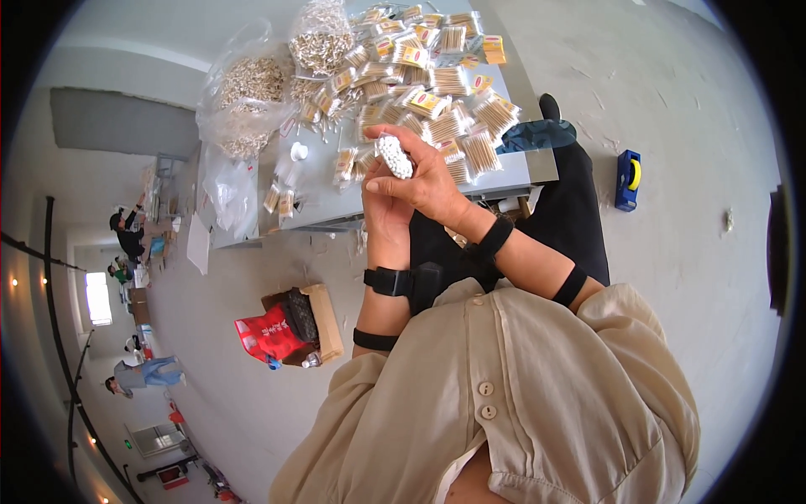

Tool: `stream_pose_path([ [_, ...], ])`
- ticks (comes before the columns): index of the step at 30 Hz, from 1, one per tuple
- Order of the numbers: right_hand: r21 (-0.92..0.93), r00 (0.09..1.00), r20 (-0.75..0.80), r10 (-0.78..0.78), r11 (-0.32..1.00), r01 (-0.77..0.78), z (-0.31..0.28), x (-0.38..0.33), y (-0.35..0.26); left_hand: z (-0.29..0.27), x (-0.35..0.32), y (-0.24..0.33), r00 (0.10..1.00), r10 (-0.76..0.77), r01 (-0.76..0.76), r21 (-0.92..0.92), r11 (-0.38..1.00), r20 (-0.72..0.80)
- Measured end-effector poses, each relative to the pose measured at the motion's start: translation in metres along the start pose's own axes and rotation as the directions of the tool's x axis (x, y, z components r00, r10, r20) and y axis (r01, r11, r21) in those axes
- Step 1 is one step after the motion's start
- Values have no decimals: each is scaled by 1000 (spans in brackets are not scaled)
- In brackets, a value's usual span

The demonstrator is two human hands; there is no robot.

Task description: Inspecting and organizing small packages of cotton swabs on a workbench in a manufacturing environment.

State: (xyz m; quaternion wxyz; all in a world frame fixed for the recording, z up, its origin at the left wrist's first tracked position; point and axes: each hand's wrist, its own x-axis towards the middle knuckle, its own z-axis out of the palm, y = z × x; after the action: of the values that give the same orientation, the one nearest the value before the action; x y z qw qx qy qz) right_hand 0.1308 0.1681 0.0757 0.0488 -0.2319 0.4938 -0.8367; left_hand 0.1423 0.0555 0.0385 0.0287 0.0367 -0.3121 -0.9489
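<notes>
Bundle of white-tipped swabs (394,158), one, was gripped by the right hand (430,174) above the near edge of the bench (327,195), the left hand (384,203) close beneath, its fingers too hidden to tell whether closed; a slackened or uneven hold might have let sticks slip out and scatter. Clear packets (482,153), many, lay heaped beyond with yellow-and-red labels (424,102), fine print illegible; a red bag (273,334) at left bore pale lettering

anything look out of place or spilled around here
Yes: the blue tape dispenser sits on the floor, seemingly misplaced off the table. A crumpled pale scrap lies beyond it, looking like dropped litter.
</notes>
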Motion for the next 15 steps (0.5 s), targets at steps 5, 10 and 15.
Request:
stream_pose_path([
  [5, -129, 998, 29, -56, 990, 59, 5, -2, 1, 1, -3, 2, 996, 70, -72, 40, 997, 61],
  [10, -234, 990, -4, -144, 962, 139, 12, -3, 6, -4, -5, 7, 983, 130, -141, 79, 987, 128],
  [15, -287, 965, -56, -255, 930, 229, 21, 3, 7, -48, 6, 3, 980, 101, -106, 21, 994, 172],
])
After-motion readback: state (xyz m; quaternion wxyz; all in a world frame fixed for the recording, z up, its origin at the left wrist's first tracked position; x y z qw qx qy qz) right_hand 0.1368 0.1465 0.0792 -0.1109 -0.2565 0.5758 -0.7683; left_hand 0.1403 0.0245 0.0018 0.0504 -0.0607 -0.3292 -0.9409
